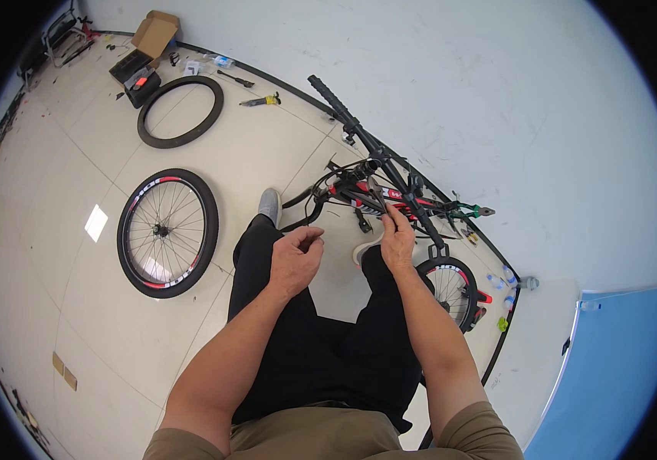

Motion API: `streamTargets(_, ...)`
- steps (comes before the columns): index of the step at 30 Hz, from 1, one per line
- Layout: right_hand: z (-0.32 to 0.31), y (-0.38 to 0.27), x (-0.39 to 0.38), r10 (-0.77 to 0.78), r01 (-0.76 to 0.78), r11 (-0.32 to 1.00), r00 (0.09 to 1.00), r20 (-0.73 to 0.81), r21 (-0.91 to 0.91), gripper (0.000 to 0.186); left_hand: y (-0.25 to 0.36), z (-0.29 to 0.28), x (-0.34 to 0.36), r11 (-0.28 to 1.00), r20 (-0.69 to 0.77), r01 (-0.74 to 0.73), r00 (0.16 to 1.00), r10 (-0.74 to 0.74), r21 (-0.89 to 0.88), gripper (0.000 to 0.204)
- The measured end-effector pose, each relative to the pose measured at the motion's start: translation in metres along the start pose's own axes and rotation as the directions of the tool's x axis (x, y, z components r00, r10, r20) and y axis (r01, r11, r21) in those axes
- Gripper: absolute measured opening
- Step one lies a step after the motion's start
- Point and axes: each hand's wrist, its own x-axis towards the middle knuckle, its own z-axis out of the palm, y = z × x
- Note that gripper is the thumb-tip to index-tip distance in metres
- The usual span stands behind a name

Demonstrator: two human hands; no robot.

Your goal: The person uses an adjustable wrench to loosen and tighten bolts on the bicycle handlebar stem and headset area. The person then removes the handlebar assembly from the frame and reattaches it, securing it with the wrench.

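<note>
My right hand is closed around the end of a slim grey metal hand tool, whose exact kind I cannot make out. The tool's far end lies over the red, black and white bicycle frame. My left hand is held above my left thigh, thumb and fingers pinched together; whatever may be in them is too small to tell. Black cables loop off the frame just beyond it. A long black handlebar crosses the bicycle diagonally, and one wheel stands beyond my right forearm.
On the tiled floor to the left lie a spoked wheel with tyre and, farther off, a loose tyre. An opened cardboard box is behind them. Yellow-handled pliers lie near the wall. Green-handled cutters and small bottles are at right.
</note>
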Motion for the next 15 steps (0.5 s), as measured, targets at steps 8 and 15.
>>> streamTargets(8, -0.0006, -0.0022, 0.0031, 0.008, -0.009, 0.999, 1.0, 0.019, 0.045, 0.028, -0.0028, -0.0001, 0.0005, 1.0, -0.009, -0.004, 1.0, 0.004, -0.013, 0.022)
streamTargets(15, -0.0027, -0.0038, 0.0059, -0.028, 0.027, 0.999, 0.999, 0.031, 0.034, 0.029, -0.0011, -0.0003, 0.0004, 1.0, -0.007, 0.003, 1.0, -0.003, -0.002, 0.021)
